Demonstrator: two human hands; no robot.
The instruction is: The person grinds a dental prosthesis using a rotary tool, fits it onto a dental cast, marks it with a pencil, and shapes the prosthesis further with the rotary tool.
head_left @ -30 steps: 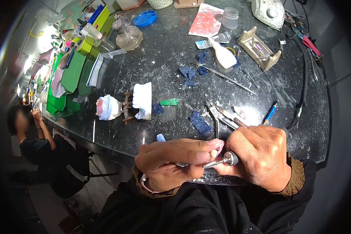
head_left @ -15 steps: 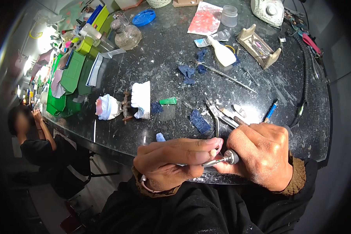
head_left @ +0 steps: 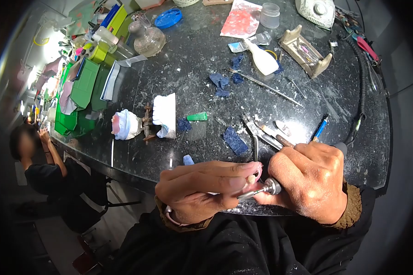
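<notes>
Pinched in the fingers of my left hand (head_left: 197, 190) is a small pink denture piece (head_left: 259, 171) with a pale tooth-like part; most of it is hidden. My right hand (head_left: 312, 181) is closed round a metal rotary handpiece (head_left: 273, 185). The handpiece's bur (head_left: 250, 193) points left and lies close under the denture piece; whether they touch I cannot tell. White dust coats my right fingers. Just beyond my hands lie pliers (head_left: 255, 137), a knife-like tool with a brown handle (head_left: 284, 141) and a scrap of dark blue sandpaper (head_left: 235, 141).
Left of centre stands an articulator (head_left: 147, 122) with dental casts. A green tapered tube (head_left: 197, 116), a white bottle (head_left: 263, 59) and a bur stand (head_left: 306, 51) lie farther back. A black cord (head_left: 360, 87) runs down the right. Another person (head_left: 43, 167) sits at the far left.
Both hands keep nearly the same pose, with the handpiece and denture piece shifted only slightly. The whole view has moved a little.
</notes>
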